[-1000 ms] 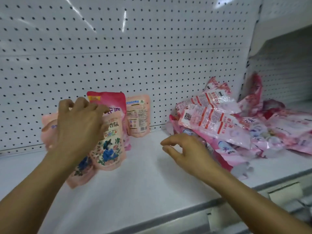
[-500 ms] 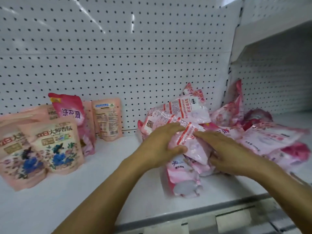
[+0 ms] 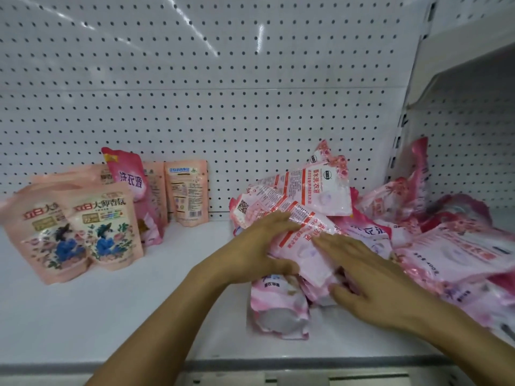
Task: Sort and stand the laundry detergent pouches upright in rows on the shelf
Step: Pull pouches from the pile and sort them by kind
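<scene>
Two bare hands and forearms of the person, seen from the head camera.

The left hand (image 3: pixel 256 247) and the right hand (image 3: pixel 370 277) wear no gloves, rings or watch; both forearms are uncovered up to the near frame edge, with no sleeve or cuff visible. Fingernails appear short and unpainted where they can be made out.

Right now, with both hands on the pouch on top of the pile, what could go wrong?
1. The pink pile is loose and overlapping; lifting the top pouch held by the left hand and right hand may drag neighbours along.
2. One fallen pouch lies near the shelf's front edge and could be knocked off.
3. The standing floral pouches lean somewhat; a bump may topple them.
</scene>
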Available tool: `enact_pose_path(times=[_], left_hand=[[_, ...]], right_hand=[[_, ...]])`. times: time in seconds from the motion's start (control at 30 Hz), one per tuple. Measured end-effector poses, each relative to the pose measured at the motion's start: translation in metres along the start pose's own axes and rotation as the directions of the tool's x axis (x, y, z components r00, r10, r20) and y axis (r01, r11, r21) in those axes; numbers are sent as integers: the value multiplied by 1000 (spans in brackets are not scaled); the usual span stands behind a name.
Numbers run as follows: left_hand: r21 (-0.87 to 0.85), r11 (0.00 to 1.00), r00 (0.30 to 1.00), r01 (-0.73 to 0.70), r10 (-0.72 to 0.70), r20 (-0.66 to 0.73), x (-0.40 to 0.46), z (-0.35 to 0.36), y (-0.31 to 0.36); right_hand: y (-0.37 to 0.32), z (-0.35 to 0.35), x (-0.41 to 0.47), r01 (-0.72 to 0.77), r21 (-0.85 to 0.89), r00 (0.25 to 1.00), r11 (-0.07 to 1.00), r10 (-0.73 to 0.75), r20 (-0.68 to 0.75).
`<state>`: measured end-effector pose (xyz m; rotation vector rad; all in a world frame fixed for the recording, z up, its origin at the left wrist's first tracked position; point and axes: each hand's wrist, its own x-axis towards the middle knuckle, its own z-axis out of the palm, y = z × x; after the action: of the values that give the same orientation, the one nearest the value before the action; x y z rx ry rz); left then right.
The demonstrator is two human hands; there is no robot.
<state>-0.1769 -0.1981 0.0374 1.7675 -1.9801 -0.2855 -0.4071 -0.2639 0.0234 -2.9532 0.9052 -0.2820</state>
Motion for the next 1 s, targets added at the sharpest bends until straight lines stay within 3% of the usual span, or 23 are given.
enact_pose_path(times=[0.07,0.13,0.27,0.33,0.4,0.47,0.53,0.63,0.7,0.77,0.83,0.87,0.93,1.0], left_hand=[[-2,1000,1000,0,-1,-17,0,0,-2],[4,1000,1000,-3,3,-28,0,0,-3],[-58,998,998,-29,26,-60,-4,-2,-3],[-144,989,998,-31,23,-62,-6,-4,0],[-137,986,981,-92,66,-183,-4,-7,3],[-98,977,887,-191,129,-443,2,-10,7],[-224,941,797,-253,72,-600,5,-19,13],[-480,830,708,-283,-157,-689,2,-32,18],[-601,757,589,-256,-371,-718,-5,-43,7],[-663,706,456,-249,-518,-723,-16,-54,-16],[-659,718,383,-224,-557,-737,-30,-61,-40],[-658,725,362,-202,-569,-738,-39,-64,-51],[-678,717,329,-160,-609,-722,-56,-65,-67],[-703,700,289,-127,-652,-701,-74,-64,-82]], right_hand=[[-3,7,0,-2,-12,998,1000,1,-63],[-5,16,0,16,-88,976,996,-34,-215],[-2,14,11,70,-183,847,981,-156,-509],[-6,-6,24,108,-114,784,988,-156,-601],[-13,-28,38,160,47,730,986,-86,-678],[-26,-50,52,234,157,687,960,-49,-725],[-40,-73,62,317,213,666,924,-58,-744],[-36,-104,73,376,484,669,790,129,-732],[-7,-110,82,288,532,666,797,233,-708],[31,-101,90,40,343,728,938,208,-653],[64,-84,100,-169,11,887,985,157,-435],[71,-75,105,-181,-139,935,974,126,-333],[82,-62,113,-20,-319,963,948,-68,-261],[92,-62,119,135,-309,929,941,-229,-291]])
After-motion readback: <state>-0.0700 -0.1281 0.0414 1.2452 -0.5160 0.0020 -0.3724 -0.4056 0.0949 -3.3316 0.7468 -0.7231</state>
